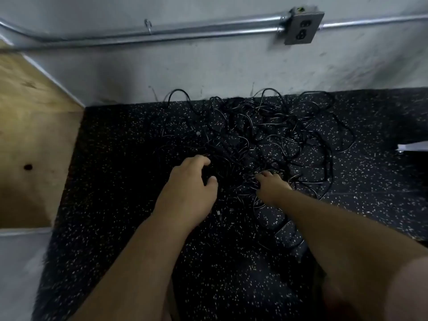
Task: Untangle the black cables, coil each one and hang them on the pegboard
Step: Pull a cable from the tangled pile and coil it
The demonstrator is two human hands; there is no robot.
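A tangled heap of thin black cables [250, 130] lies on the black speckled floor mat [115, 181], against the foot of the grey wall. My left hand [192, 181] rests on the near left edge of the heap, fingers curled down into the strands. My right hand [272, 185] is on the near middle of the heap, its fingers pushed in among the cables. Whether either hand has closed on a strand is hidden by the dark tangle. Two small connector ends [218, 213] lie loose between my wrists. No pegboard is in view.
A plywood panel [30, 135] stands at the left beside the mat. A metal conduit [185, 31] runs along the grey wall to an outlet box [302, 27]. A white flat object [414, 146] pokes in at the right edge.
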